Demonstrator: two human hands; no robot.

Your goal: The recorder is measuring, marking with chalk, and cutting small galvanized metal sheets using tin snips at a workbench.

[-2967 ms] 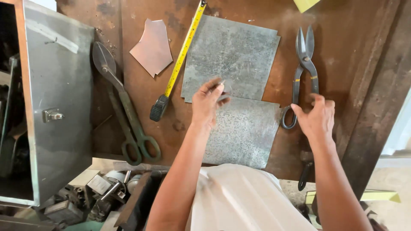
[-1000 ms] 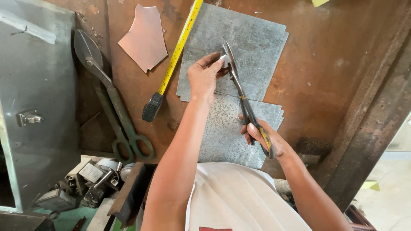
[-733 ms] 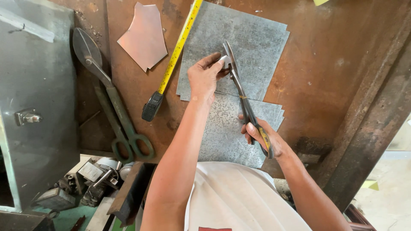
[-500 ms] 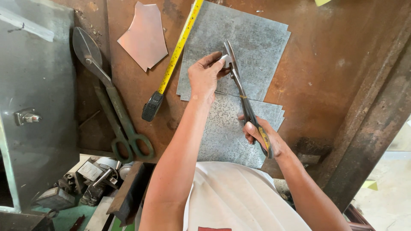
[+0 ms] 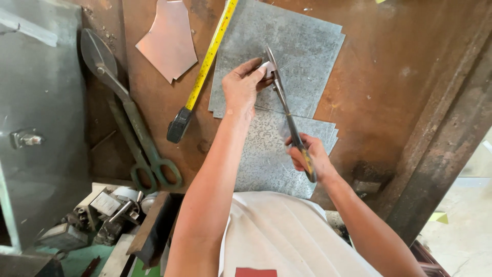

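Note:
My right hand (image 5: 308,155) grips the handles of a pair of tin snips (image 5: 283,97) whose blades point away from me. My left hand (image 5: 242,88) pinches a small pale piece of sheet metal (image 5: 266,68) right at the blades. Both hands hover over grey galvanised metal sheets: a large one (image 5: 302,46) further away and a stack of several (image 5: 266,154) nearer me, all lying on a rusty brown workbench (image 5: 389,87).
A yellow tape measure (image 5: 205,69) lies extended to the left of the sheets. Large green-handled shears (image 5: 128,118) rest at the far left. A pinkish metal offcut (image 5: 169,38) lies above them. A grey metal box (image 5: 36,113) and a bin of scrap (image 5: 102,210) are at left.
Three seconds ago the snips lay on the bench at right and my right hand reached for them. Now it holds them at the small piece. Over the last second almost nothing moved.

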